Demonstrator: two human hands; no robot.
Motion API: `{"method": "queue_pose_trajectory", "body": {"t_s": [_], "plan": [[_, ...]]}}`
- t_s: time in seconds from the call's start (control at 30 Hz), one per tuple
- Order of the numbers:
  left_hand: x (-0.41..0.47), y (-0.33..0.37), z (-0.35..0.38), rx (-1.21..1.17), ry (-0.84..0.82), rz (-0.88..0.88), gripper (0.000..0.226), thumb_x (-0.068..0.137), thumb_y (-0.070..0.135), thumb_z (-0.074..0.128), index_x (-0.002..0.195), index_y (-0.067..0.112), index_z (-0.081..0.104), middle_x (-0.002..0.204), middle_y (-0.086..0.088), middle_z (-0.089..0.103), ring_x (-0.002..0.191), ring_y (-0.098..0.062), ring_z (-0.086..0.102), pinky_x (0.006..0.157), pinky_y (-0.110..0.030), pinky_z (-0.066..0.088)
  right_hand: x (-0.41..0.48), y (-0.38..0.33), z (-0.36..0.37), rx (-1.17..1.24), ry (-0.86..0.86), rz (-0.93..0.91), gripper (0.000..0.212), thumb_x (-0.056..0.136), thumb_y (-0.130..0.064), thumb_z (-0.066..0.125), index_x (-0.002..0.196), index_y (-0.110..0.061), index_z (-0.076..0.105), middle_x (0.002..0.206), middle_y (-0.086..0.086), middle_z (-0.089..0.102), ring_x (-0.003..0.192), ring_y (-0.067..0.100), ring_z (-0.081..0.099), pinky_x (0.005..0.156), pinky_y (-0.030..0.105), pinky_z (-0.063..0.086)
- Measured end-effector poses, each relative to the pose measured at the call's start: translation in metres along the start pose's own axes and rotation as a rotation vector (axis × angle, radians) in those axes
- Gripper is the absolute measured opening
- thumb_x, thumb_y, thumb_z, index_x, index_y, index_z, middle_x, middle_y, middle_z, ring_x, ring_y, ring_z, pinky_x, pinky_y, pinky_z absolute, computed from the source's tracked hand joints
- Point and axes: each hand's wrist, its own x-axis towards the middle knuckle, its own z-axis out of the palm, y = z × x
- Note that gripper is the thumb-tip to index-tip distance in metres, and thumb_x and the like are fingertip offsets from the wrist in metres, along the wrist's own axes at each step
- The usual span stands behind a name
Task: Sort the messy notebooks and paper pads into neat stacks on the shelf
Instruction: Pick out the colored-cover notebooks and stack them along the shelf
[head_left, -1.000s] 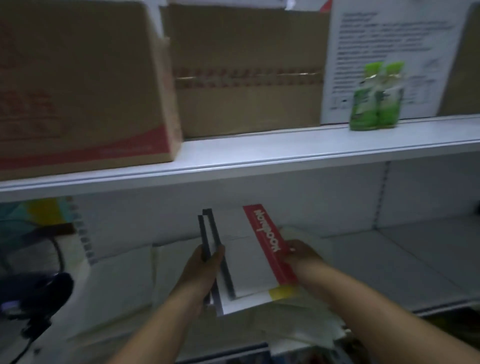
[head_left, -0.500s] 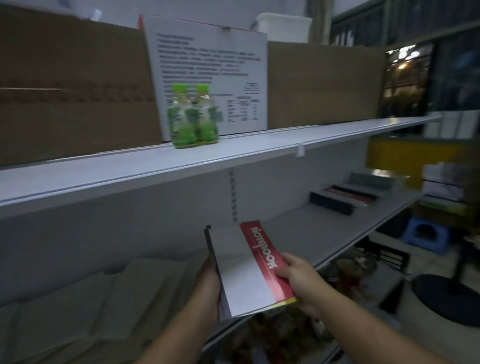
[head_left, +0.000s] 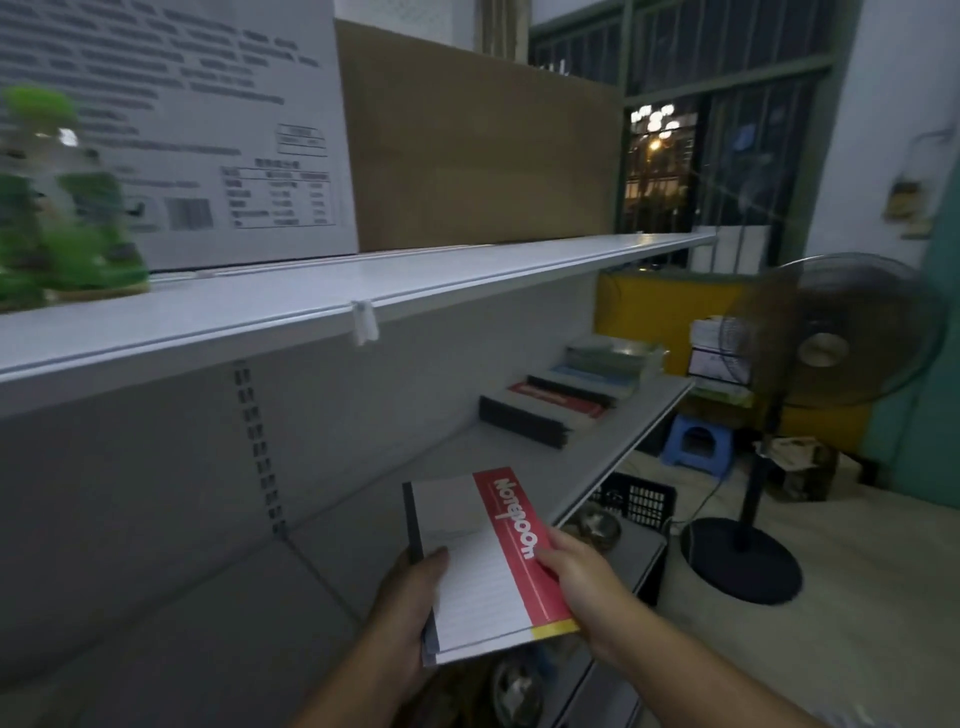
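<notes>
Here, both hands hold up a small stack of notebooks (head_left: 480, 566) in front of the lower white metal shelf (head_left: 395, 499). The top notebook has a pale grey lined cover, a dark spine along its left edge, a red band with white lettering down its right side, and a small yellow patch at the near right corner. Beneath it the edges of more covers show; there seem to be two or three in the stack, though the dim light makes the count uncertain. The left hand (head_left: 410, 618) grips the stack at the spine side, thumb on the top cover. The right hand (head_left: 576, 577) is closed on the red band, fingers on top.

Farther along the same shelf, well apart from the hands, lie three neat stacks: a black-edged stack (head_left: 524, 426) nearest, a stack topped with a red cover (head_left: 566, 397) just beyond it, and a greenish-blue stack (head_left: 608, 358) at the far end.

On the upper shelf (head_left: 311, 301) stand two green-capped bottles (head_left: 62, 228), blurred, a white printed carton (head_left: 208, 130) and a brown cardboard box (head_left: 478, 156). A dark pedestal fan (head_left: 836, 332) and a blue plastic stool (head_left: 698, 444) stand on the floor to the right.
</notes>
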Motion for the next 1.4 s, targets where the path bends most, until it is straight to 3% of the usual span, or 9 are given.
{"method": "queue_pose_trajectory", "body": {"t_s": [0.1, 0.37, 0.53, 0.63, 0.97, 1.07, 1.2, 1.3, 1.4], "plan": [[0.047, -0.004, 0.031, 0.003, -0.030, -0.004, 0.028, 0.096, 0.019, 0.051, 0.125, 0.016, 0.052, 0.111, -0.021, 0.065, 0.099, -0.041, 0.063, 0.086, -0.056, 0.052, 0.032, -0.009, -0.028, -0.014, 0.041, 0.019, 0.030, 0.097, -0.006, 0.044, 0.097, -0.033, 0.056, 0.091, 0.009, 0.073, 0.062, 0.018, 0.068, 0.054, 0.025, 0.051], [0.160, 0.013, 0.131, -0.022, -0.030, -0.008, 0.036, 0.096, 0.019, 0.051, 0.132, 0.012, 0.049, 0.120, -0.016, 0.058, 0.091, -0.028, 0.056, 0.067, -0.029, 0.044, 0.120, -0.051, -0.106, -0.044, 0.358, -0.116, 0.022, 0.088, -0.006, 0.056, 0.105, -0.013, 0.068, 0.086, 0.010, 0.073, 0.068, 0.021, 0.067, 0.058, 0.027, 0.051], [0.208, 0.008, 0.188, -0.034, 0.001, 0.001, 0.038, 0.094, 0.022, 0.051, 0.132, 0.016, 0.050, 0.119, -0.013, 0.059, 0.105, -0.032, 0.056, 0.093, -0.044, 0.046, 0.164, -0.060, -0.151, 0.011, 0.483, -0.149, 0.022, 0.086, -0.001, 0.056, 0.088, -0.020, 0.066, 0.072, 0.004, 0.072, 0.056, 0.018, 0.063, 0.049, 0.023, 0.047], [0.238, 0.012, 0.212, -0.051, 0.061, -0.021, 0.036, 0.094, 0.025, 0.051, 0.129, 0.015, 0.050, 0.115, -0.012, 0.059, 0.099, -0.031, 0.056, 0.082, -0.038, 0.045, 0.203, -0.067, -0.175, -0.009, 0.496, -0.149, 0.017, 0.088, -0.005, 0.057, 0.095, -0.015, 0.069, 0.075, 0.006, 0.071, 0.060, 0.020, 0.064, 0.054, 0.025, 0.049], [0.333, 0.038, 0.235, 0.253, 0.364, 0.186, 0.020, 0.090, 0.005, 0.053, 0.108, 0.013, 0.057, 0.086, -0.005, 0.059, 0.074, -0.020, 0.055, 0.074, -0.031, 0.046, 0.372, -0.095, -0.223, -0.579, 0.171, -0.270, 0.024, 0.094, -0.018, 0.051, 0.111, -0.015, 0.068, 0.089, 0.003, 0.069, 0.065, 0.012, 0.062, 0.054, 0.018, 0.047], [0.350, 0.033, 0.231, 0.444, 0.485, 0.268, 0.048, 0.090, 0.011, 0.056, 0.138, 0.015, 0.046, 0.122, -0.008, 0.053, 0.085, -0.017, 0.054, 0.074, -0.026, 0.046, 0.404, -0.095, -0.221, -0.751, 0.046, -0.356, 0.027, 0.097, -0.022, 0.045, 0.116, -0.017, 0.063, 0.091, 0.002, 0.065, 0.066, 0.010, 0.060, 0.048, 0.011, 0.043], [0.364, 0.013, 0.222, 0.421, 0.561, 0.266, 0.060, 0.091, 0.026, 0.059, 0.146, 0.018, 0.035, 0.141, -0.008, 0.043, 0.108, -0.020, 0.055, 0.091, -0.028, 0.048, 0.419, -0.084, -0.213, -1.272, -0.132, -0.472, 0.042, 0.099, -0.025, 0.037, 0.140, -0.012, 0.039, 0.143, 0.011, 0.037, 0.128, 0.025, 0.040, 0.106, 0.033, 0.036], [0.362, 0.001, 0.222, 0.458, 0.616, 0.281, 0.059, 0.094, 0.040, 0.052, 0.146, 0.019, 0.035, 0.140, -0.002, 0.047, 0.116, -0.018, 0.054, 0.097, -0.029, 0.045, 0.426, -0.087, -0.202, -1.376, -0.224, -0.613, 0.052, 0.097, -0.019, 0.038, 0.146, -0.010, 0.027, 0.153, 0.010, 0.023, 0.140, 0.025, 0.023, 0.115, 0.033, 0.018], [0.361, -0.003, 0.220, 0.436, 0.645, 0.328, 0.046, 0.095, 0.037, 0.051, 0.137, 0.019, 0.048, 0.121, 0.003, 0.058, 0.100, -0.011, 0.060, 0.080, -0.017, 0.046, 0.445, -0.093, -0.178, -1.319, -0.370, -0.661, 0.041, 0.097, -0.023, 0.036, 0.136, -0.013, 0.043, 0.143, 0.005, 0.041, 0.131, 0.024, 0.039, 0.110, 0.030, 0.029]]}}
